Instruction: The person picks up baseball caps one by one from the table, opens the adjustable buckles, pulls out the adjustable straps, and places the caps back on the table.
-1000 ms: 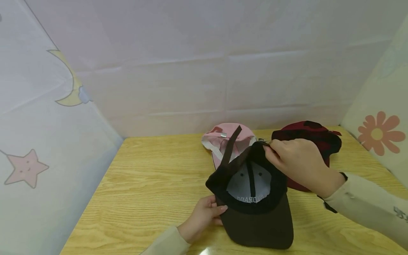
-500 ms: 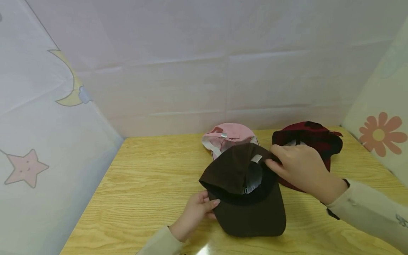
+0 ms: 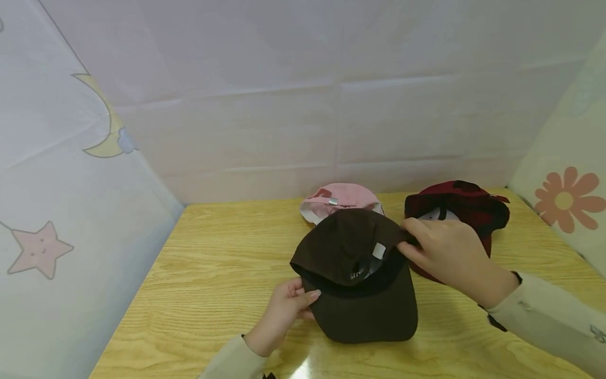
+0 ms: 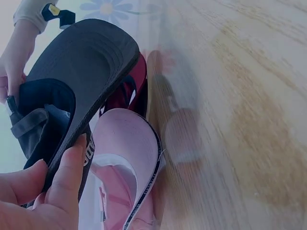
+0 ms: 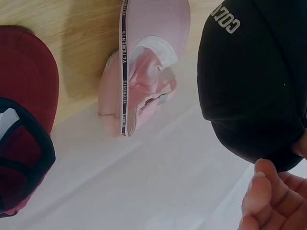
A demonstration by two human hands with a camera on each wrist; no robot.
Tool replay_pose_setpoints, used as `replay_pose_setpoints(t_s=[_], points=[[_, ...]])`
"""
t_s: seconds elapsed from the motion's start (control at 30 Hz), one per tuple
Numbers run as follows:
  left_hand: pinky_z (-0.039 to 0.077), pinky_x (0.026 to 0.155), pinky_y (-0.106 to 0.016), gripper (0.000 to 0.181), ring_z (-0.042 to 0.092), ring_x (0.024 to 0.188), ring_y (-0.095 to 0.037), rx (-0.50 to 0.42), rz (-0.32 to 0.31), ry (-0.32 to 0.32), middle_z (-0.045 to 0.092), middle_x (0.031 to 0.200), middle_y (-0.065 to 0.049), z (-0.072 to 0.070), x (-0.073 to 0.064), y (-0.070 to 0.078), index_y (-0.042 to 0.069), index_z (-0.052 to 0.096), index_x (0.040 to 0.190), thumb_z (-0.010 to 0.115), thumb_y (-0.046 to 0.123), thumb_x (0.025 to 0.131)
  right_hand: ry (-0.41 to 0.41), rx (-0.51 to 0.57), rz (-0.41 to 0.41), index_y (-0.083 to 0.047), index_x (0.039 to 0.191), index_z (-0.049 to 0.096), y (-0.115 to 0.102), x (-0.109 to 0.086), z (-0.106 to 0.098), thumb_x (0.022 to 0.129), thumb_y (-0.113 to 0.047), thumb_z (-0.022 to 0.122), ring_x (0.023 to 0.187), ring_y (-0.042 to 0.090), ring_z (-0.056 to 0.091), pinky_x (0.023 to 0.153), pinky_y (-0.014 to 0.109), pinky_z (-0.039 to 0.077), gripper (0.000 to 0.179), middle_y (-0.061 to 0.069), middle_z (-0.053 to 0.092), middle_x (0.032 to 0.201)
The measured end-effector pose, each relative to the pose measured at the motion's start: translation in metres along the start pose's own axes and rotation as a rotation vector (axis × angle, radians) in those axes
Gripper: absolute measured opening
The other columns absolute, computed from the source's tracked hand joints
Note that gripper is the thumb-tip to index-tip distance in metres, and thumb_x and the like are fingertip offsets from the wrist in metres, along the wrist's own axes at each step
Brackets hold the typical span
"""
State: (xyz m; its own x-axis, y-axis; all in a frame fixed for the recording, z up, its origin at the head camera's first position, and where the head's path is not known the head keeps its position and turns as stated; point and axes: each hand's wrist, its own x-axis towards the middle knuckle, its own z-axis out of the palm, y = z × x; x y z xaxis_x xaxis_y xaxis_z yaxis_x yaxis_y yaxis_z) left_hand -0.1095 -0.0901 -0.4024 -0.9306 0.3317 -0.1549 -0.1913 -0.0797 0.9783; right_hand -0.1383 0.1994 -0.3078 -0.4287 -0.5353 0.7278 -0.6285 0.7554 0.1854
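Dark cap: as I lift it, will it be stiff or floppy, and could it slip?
The dark cap may flop at the crown, which shows creases. Its brim looks stiffer, with a smooth outline though pinched at one side. It seems unlikely to slip, given the matte, cloth-like surface.

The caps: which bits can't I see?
Head view: much of the pink cap, behind the dark cap.
Head view: part of the red cap, behind the right hand.
Right wrist view: the red cap's side, cut by the left edge.
Right wrist view: part of the lettering, curved away.
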Motion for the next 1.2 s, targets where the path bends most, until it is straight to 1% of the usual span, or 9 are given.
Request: replay_pose_setpoints(t_s=[0.1, 0.3, 0.47, 0.53, 0.63, 0.73, 0.93, 1.1, 1.2], points=[[0.056, 0.066, -0.027, 0.017, 0.068, 0.066, -0.011, 0.002, 0.004, 0.004, 0.072, 0.087, -0.013, -0.001, 0.000, 0.001, -0.011, 0.061, 0.105, 0.060, 0.003, 0.094, -0.009, 0.002, 0.007, -0.002, 0.089, 0.063, 0.000, -0.002, 0.000, 0.104, -0.049, 0.026, 0.037, 0.010, 0.039, 0.035, 0.024, 0.029, 0.062, -0.001, 0.054, 0.053], [0.056, 0.065, -0.027, 0.018, 0.067, 0.065, -0.011, 0.008, 0.027, 0.015, 0.071, 0.087, -0.015, -0.001, 0.000, 0.003, -0.012, 0.060, 0.105, 0.059, 0.003, 0.094, -0.015, 0.000, 0.020, -0.001, 0.091, 0.064, -0.001, -0.006, 0.000, 0.103, -0.054, 0.027, 0.035, 0.011, 0.039, 0.034, 0.025, 0.029, 0.066, -0.003, 0.050, 0.049], [0.056, 0.066, -0.028, 0.020, 0.068, 0.068, -0.013, 0.020, 0.033, 0.029, 0.071, 0.089, -0.016, -0.002, 0.000, 0.005, -0.012, 0.060, 0.108, 0.059, 0.003, 0.095, 0.015, -0.016, 0.030, -0.001, 0.089, 0.064, -0.003, -0.009, 0.003, 0.102, -0.058, 0.028, 0.034, 0.004, 0.027, 0.034, 0.021, 0.023, 0.068, -0.009, 0.035, 0.044], [0.057, 0.067, -0.030, 0.020, 0.068, 0.069, -0.014, 0.029, 0.025, 0.035, 0.071, 0.090, -0.016, -0.003, 0.001, 0.007, -0.012, 0.060, 0.109, 0.058, 0.004, 0.096, 0.017, -0.019, 0.050, 0.000, 0.090, 0.064, -0.005, -0.011, 0.004, 0.101, -0.060, 0.028, 0.037, -0.001, 0.018, 0.034, 0.019, 0.019, 0.071, -0.012, 0.027, 0.044], [0.057, 0.068, -0.031, 0.021, 0.068, 0.070, -0.015, 0.048, 0.020, 0.048, 0.071, 0.089, -0.016, -0.004, 0.001, 0.008, -0.010, 0.062, 0.110, 0.059, 0.005, 0.096, 0.013, -0.018, 0.090, 0.003, 0.095, 0.066, -0.008, -0.014, 0.005, 0.100, -0.061, 0.027, 0.042, -0.006, 0.009, 0.035, 0.018, 0.015, 0.075, -0.014, 0.021, 0.044], [0.057, 0.068, -0.032, 0.020, 0.068, 0.069, -0.015, 0.055, 0.021, 0.058, 0.071, 0.089, -0.015, -0.004, 0.002, 0.009, -0.009, 0.062, 0.109, 0.059, 0.006, 0.096, 0.000, -0.008, 0.138, 0.005, 0.101, 0.067, -0.010, -0.019, 0.007, 0.099, -0.063, 0.027, 0.043, -0.007, 0.007, 0.036, 0.016, 0.012, 0.079, -0.015, 0.021, 0.044], [0.057, 0.067, -0.030, 0.019, 0.068, 0.067, -0.013, 0.047, 0.016, 0.076, 0.072, 0.086, -0.013, -0.006, 0.004, 0.010, -0.009, 0.062, 0.106, 0.060, 0.006, 0.096, -0.026, 0.027, 0.224, 0.004, 0.108, 0.065, -0.013, -0.031, 0.011, 0.098, -0.064, 0.029, 0.040, -0.004, 0.016, 0.036, 0.016, 0.014, 0.078, -0.015, 0.025, 0.047], [0.057, 0.069, -0.033, 0.020, 0.069, 0.068, -0.015, 0.034, 0.030, 0.084, 0.072, 0.089, -0.016, -0.008, 0.004, 0.010, -0.010, 0.061, 0.108, 0.060, 0.005, 0.095, -0.077, 0.098, 0.289, 0.002, 0.105, 0.067, -0.015, -0.040, 0.014, 0.096, -0.067, 0.029, 0.041, -0.004, 0.020, 0.036, 0.019, 0.019, 0.079, -0.017, 0.033, 0.052], [0.057, 0.069, -0.033, 0.020, 0.069, 0.069, -0.015, 0.037, 0.044, 0.091, 0.072, 0.089, -0.017, -0.010, 0.003, 0.011, -0.011, 0.061, 0.108, 0.060, 0.005, 0.095, -0.105, 0.137, 0.320, 0.000, 0.101, 0.068, -0.017, -0.045, 0.016, 0.095, -0.067, 0.033, 0.042, -0.004, 0.022, 0.037, 0.020, 0.021, 0.076, -0.018, 0.035, 0.054]])
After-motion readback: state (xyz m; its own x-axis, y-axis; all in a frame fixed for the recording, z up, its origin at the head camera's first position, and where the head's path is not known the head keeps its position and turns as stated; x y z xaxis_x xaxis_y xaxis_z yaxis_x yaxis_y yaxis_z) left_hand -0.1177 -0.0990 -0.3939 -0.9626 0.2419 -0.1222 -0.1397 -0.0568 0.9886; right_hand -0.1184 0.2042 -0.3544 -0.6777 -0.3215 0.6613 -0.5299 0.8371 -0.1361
